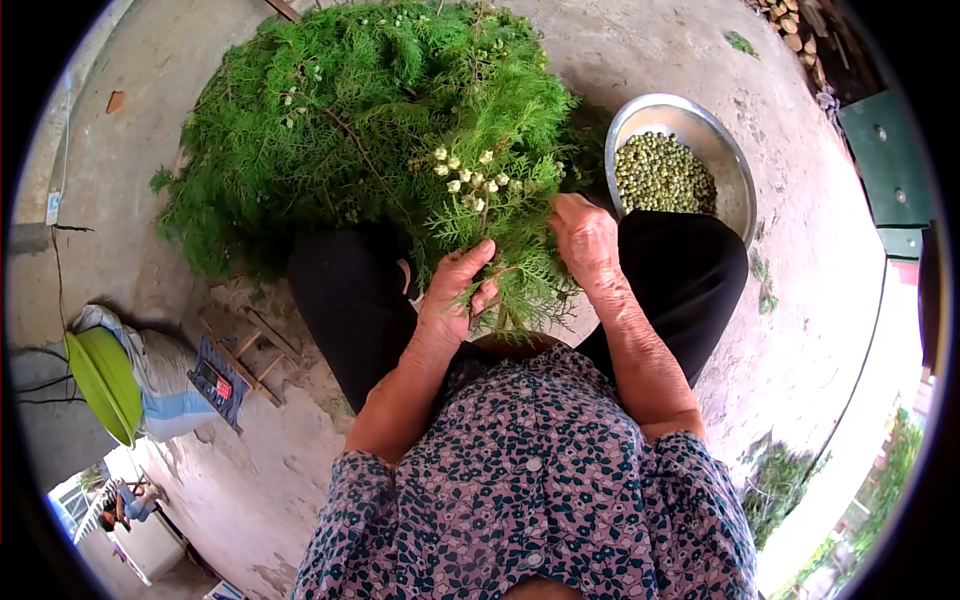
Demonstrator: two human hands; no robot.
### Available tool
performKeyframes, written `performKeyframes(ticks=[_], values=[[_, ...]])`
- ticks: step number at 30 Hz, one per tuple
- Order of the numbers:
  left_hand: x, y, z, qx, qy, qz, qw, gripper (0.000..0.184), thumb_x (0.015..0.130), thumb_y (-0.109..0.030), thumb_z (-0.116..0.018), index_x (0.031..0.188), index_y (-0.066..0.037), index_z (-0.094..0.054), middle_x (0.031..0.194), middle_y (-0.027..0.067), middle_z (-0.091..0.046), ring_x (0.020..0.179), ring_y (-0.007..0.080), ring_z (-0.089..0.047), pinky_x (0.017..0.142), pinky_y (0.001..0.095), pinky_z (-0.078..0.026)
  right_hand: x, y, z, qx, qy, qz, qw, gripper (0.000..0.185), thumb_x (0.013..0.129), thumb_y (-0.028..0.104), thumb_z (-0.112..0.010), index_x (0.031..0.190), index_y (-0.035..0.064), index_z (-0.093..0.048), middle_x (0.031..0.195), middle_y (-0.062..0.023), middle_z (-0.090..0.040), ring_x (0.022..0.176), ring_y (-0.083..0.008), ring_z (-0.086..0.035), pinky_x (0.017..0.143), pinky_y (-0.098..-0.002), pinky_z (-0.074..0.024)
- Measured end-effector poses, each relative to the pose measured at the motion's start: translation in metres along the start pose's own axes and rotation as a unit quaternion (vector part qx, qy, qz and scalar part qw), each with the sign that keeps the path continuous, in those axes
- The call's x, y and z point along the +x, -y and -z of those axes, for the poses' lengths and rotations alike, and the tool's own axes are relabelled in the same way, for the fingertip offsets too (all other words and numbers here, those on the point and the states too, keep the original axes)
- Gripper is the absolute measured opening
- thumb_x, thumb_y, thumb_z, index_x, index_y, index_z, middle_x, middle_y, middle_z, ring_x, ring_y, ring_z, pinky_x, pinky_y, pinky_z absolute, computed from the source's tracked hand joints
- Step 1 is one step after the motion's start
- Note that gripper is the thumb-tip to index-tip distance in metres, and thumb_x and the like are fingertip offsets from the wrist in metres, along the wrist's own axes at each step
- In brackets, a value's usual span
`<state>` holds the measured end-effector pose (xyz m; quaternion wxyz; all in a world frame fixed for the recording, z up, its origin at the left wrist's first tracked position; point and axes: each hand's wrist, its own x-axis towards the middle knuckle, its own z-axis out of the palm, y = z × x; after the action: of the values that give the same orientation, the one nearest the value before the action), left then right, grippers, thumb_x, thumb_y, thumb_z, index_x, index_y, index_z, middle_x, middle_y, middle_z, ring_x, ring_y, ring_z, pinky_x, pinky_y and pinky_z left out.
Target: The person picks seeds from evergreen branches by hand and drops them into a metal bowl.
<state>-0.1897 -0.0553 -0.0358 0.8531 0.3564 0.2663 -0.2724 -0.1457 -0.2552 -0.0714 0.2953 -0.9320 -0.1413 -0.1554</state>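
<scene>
My left hand [455, 290] is closed around the lower stem of a leafy evergreen branch [520, 275], held upright above my lap. A cluster of pale green cones [472, 182] sits among its upper sprays. At the branch's right edge, my right hand [587, 245] has its fingers curled together in a pinch; whatever is between the fingertips is hidden. A large heap of cut evergreen branches [310, 140] lies just beyond my knees. Beside my right knee stands a metal bowl [737, 190], partly filled with small round green cones [665, 172].
To the left are a lime-green basin [105, 385], a pale sack [172, 392] and a small wooden folding stool [262, 350]. Stacked firewood [790, 25] and a green panel [888, 160] stand at right. Loose sprigs [766, 285] lie on the concrete floor.
</scene>
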Motion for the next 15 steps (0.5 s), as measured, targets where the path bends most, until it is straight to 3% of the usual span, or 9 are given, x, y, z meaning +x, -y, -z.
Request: performKeyframes(ticks=[1,3,4,5,6,9,11,15], values=[[-0.001,0.000,0.000,-0.018,-0.009,0.010,1.000,0.016,0.082,-0.017,-0.061,0.079,-0.003,-0.054,0.057,0.0047,-0.052,0.035,0.0094,-0.040,0.028,0.0184,-0.030,-0.004,-0.014,-0.005,-0.044,-0.045,0.030,0.998,0.022,0.067,0.001,-0.061,0.089,0.0020,-0.057,0.075,-0.0081,-0.058,0.068,-0.0263,-0.057,0.060,-0.0336,-0.0461],[-0.001,0.000,0.017,-0.043,-0.012,-0.005,0.999,0.016,0.083,-0.018,-0.060,0.081,-0.003,-0.055,0.058,0.0024,-0.052,0.036,0.0074,-0.042,0.029,0.0166,-0.031,0.005,-0.019,0.023,0.105,-0.052,-0.165,0.979,0.018,0.073,0.004,-0.060,0.091,0.0016,-0.059,0.077,-0.0042,-0.059,0.066,-0.0174,-0.056,0.057,-0.0271,-0.0453],[-0.001,-0.002,0.017,-0.044,0.005,-0.009,0.999,0.017,0.083,-0.019,-0.060,0.081,-0.003,-0.055,0.059,0.0022,-0.052,0.037,0.0068,-0.043,0.029,0.0165,-0.031,0.013,-0.018,0.040,0.197,-0.070,-0.270,0.940,0.017,0.077,0.006,-0.060,0.093,0.0015,-0.059,0.078,-0.0028,-0.059,0.065,-0.0135,-0.055,0.056,-0.0240,-0.0447],[-0.003,-0.003,0.016,-0.046,0.019,-0.011,0.999,0.017,0.083,-0.020,-0.060,0.081,-0.003,-0.055,0.059,0.0021,-0.053,0.038,0.0062,-0.045,0.029,0.0164,-0.032,0.020,-0.014,0.052,0.328,-0.072,-0.390,0.858,0.015,0.081,0.008,-0.058,0.094,0.0015,-0.060,0.079,-0.0022,-0.058,0.064,-0.0107,-0.053,0.055,-0.0214,-0.0435],[-0.003,-0.003,0.016,-0.046,0.019,-0.010,0.999,0.017,0.083,-0.020,-0.060,0.081,-0.003,-0.055,0.059,0.0021,-0.053,0.038,0.0062,-0.045,0.029,0.0164,-0.032,0.018,-0.007,0.051,0.456,-0.110,-0.310,0.827,0.011,0.086,0.006,-0.051,0.092,0.0025,-0.060,0.072,-0.0028,-0.058,0.062,-0.0083,-0.053,0.053,-0.0202,-0.0433],[0.001,-0.004,0.017,-0.065,0.024,-0.013,0.998,0.020,0.083,-0.022,-0.060,0.082,-0.003,-0.055,0.060,0.0017,-0.053,0.038,0.0059,-0.045,0.030,0.0160,-0.032,0.019,0.018,0.044,0.658,-0.032,-0.304,0.688,0.007,0.085,0.012,-0.056,0.084,0.0055,-0.058,0.065,-0.0009,-0.055,0.053,-0.0074,-0.047,0.047,-0.0196,-0.0370],[0.001,-0.004,0.018,-0.069,0.030,-0.016,0.997,0.022,0.083,-0.024,-0.061,0.083,-0.002,-0.056,0.058,0.0010,-0.052,0.038,0.0056,-0.043,0.030,0.0155,-0.032,0.016,0.035,0.052,0.639,0.063,-0.339,0.688,0.009,0.084,0.014,-0.058,0.078,0.0066,-0.057,0.058,0.0018,-0.048,0.050,-0.0057,-0.042,0.045,-0.0187,-0.0332],[-0.001,-0.003,0.013,-0.059,0.019,-0.019,0.998,0.023,0.084,-0.024,-0.058,0.089,-0.001,-0.056,0.056,0.0035,-0.053,0.034,0.0065,-0.043,0.028,0.0145,-0.034,0.009,0.045,0.030,0.419,0.126,-0.255,0.862,0.022,0.081,0.022,-0.063,0.080,0.0009,-0.059,0.055,0.0050,-0.044,0.046,-0.0036,-0.036,0.041,-0.0188,-0.0275]])
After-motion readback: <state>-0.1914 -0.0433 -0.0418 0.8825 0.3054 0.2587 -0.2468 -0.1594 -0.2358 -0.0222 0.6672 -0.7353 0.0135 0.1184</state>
